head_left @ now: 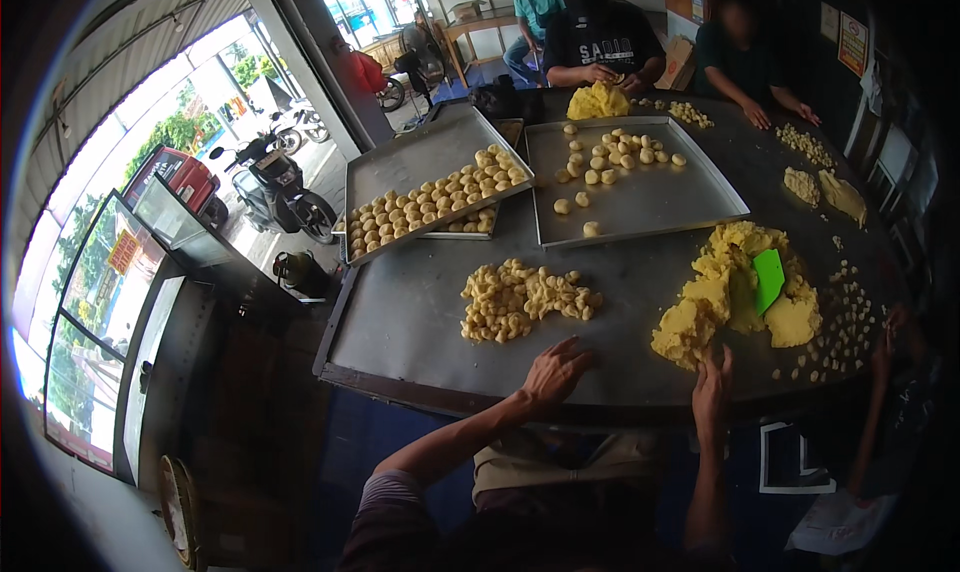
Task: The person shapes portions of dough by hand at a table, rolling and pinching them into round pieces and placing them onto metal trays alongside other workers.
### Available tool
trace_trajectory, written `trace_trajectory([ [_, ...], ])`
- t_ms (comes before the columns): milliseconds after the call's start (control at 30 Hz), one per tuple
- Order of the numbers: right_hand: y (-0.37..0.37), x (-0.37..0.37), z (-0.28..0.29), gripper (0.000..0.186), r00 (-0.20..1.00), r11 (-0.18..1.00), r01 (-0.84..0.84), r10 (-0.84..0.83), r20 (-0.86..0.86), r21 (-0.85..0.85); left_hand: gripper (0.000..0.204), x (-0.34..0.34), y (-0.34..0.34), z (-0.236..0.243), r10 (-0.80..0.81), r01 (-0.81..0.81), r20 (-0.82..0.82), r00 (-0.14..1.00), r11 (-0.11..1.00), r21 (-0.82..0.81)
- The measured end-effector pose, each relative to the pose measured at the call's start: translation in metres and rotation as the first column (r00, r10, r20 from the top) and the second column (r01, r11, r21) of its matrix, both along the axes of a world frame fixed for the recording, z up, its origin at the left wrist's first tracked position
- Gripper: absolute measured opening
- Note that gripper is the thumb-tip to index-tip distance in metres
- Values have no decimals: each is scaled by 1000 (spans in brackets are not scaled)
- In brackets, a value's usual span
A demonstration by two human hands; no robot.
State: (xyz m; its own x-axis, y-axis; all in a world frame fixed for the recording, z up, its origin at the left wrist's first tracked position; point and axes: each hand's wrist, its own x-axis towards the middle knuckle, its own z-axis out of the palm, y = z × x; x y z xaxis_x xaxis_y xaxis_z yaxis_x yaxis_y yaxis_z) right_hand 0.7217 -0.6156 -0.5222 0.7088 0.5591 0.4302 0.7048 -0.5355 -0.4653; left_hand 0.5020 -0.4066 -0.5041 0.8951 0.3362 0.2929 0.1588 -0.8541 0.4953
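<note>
My left hand (556, 376) is over the near part of the table, its fingers stretched out and nothing in them. Just beyond it lies a heap of small, pale dough pieces (515, 302). My right hand (711, 384) has its fingers extended at the near edge of a big crumbly mound of yellow dough (695, 317); whether the fingertips press into it is hard to tell. A green dough scraper (768, 281) stands in the mound. Many small dough bits (845, 317) are scattered to the right of it.
Beyond, a tray (590, 234) holds loose dough balls, and a tilted tray (400, 177) holds rows of them. Across the dark metal table (400, 322), one person (605, 42) handles yellow dough (598, 100); another (740, 62) sits near small pieces. A person's arm shows at right.
</note>
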Motion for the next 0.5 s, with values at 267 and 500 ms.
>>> trace_trajectory([
  [267,-3,16,5,26,968,989,-149,146,-203,-1,31,67,22,-21,240,-227,8,971,904,363],
  [500,-11,29,17,29,993,970,-94,76,-87,-225,50,71,29,-32,127,-95,-51,991,906,411],
])
